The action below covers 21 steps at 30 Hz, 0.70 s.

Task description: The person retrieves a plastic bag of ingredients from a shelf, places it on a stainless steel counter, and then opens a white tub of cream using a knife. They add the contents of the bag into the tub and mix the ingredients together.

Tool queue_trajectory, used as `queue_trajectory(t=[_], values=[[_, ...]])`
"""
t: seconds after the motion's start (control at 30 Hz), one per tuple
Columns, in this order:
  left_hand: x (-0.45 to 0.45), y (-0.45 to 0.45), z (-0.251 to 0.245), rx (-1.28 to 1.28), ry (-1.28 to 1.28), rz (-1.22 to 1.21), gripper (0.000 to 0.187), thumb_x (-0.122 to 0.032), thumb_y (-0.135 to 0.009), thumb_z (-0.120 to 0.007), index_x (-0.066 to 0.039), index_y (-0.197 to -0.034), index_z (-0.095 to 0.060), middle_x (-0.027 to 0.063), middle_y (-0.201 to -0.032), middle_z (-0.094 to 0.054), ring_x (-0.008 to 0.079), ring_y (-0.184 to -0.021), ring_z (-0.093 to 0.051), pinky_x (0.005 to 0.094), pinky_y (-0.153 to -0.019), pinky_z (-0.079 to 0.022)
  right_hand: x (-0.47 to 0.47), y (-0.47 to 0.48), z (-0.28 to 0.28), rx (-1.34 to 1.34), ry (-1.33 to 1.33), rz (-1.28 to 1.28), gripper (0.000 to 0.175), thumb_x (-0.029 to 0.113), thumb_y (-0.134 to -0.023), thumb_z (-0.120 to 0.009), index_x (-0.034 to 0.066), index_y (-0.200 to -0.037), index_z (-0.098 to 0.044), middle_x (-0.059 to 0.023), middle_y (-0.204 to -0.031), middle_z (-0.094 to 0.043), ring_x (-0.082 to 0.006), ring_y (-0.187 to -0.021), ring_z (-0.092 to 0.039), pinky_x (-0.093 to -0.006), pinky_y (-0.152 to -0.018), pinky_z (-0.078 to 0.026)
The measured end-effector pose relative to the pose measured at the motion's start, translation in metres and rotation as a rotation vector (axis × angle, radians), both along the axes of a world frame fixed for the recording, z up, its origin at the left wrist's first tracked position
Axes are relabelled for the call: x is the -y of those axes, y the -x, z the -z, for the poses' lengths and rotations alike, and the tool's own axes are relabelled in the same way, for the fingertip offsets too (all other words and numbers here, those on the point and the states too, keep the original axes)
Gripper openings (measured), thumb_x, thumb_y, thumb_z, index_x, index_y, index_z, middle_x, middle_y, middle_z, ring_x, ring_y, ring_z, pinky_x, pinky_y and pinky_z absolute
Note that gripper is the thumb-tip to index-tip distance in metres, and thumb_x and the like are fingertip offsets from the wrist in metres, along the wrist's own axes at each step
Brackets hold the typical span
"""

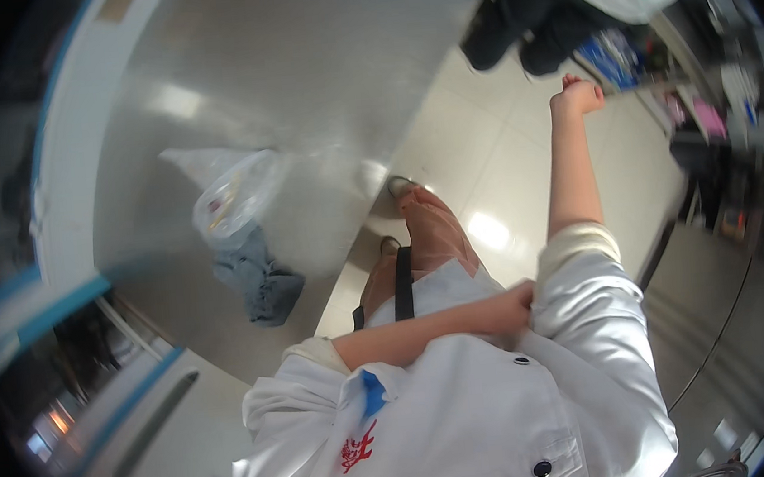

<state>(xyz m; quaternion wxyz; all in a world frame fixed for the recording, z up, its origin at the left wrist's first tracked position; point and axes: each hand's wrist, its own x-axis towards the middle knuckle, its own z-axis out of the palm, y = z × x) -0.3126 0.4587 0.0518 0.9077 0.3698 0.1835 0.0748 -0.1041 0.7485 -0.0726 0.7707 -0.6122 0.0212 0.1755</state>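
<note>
My left hand (519,305) reaches across my body and closes on the right sleeve (584,289) of my white jacket, near the elbow; its fingertips are partly hidden and blurred. My right arm is stretched out over the floor, its sleeve rolled up above the bare forearm. The right hand (577,95) is curled into a fist with nothing visible in it. On the steel table (312,60) to the left lie a clear plastic bag (238,190) with small things in it and a crumpled grey-blue cloth (259,276), touching each other.
Another person (553,12) in dark trousers and a white top stands beyond my right hand. Shelves with blue and pink packages (709,118) are at the right. A white cabinet with a long handle (156,425) stands at the lower left. A dark cable (718,338) runs at the lower right.
</note>
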Motion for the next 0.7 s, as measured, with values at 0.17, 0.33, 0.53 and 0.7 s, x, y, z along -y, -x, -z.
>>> queue_trajectory(t=[0.17, 0.33, 0.53, 0.7], values=[[0.045, -0.031, 0.011, 0.144, 0.060, 0.377, 0.036, -0.010, -0.085, -0.057, 0.003, -0.118, -0.050, 0.0133, -0.117, -0.056, 0.0174, -0.108, -0.051, 0.0301, -0.090, -0.041, 0.199, -0.036, 0.115, 1.982, 1.118, -1.234, 0.034, 0.012, -0.081, -0.052, 0.0049, -0.114, -0.052, -0.0114, -0.083, -0.059, -0.0280, -0.074, -0.056, -0.0399, -0.069, -0.045], [0.037, -0.058, 0.092, 0.282, 0.064, 0.919, 0.032, -0.015, -0.091, -0.048, 0.002, -0.118, -0.051, 0.0136, -0.113, -0.058, 0.0197, -0.105, -0.054, 0.0294, -0.090, -0.041, 0.333, 0.050, 0.160, 0.568, 0.871, -1.011, 0.031, 0.012, -0.080, -0.059, 0.0078, -0.110, -0.054, -0.0121, -0.065, -0.062, -0.0260, -0.058, -0.062, -0.0360, -0.055, -0.049], [-0.085, -0.029, 0.360, -0.483, 0.590, -0.791, 0.034, -0.004, -0.088, -0.043, -0.004, -0.122, -0.043, 0.0203, -0.112, -0.051, 0.0362, -0.101, -0.053, 0.0508, -0.093, -0.037, 0.344, -0.013, 0.162, -0.041, 0.717, -0.722, 0.027, 0.000, -0.086, -0.048, 0.0022, -0.112, -0.053, -0.0087, -0.071, -0.060, -0.0140, -0.068, -0.061, -0.0273, -0.062, -0.051], [-0.202, 0.071, 0.541, -0.868, 0.057, -1.226, 0.015, -0.022, -0.087, -0.055, -0.010, -0.092, -0.047, 0.0031, -0.079, -0.053, 0.0142, -0.065, -0.046, 0.0283, -0.056, -0.039, 0.352, -0.033, 0.194, -0.141, 0.799, -0.751, 0.025, 0.005, -0.088, -0.046, 0.0009, -0.111, -0.053, -0.0065, -0.074, -0.060, -0.0109, -0.068, -0.057, -0.0248, -0.063, -0.047]])
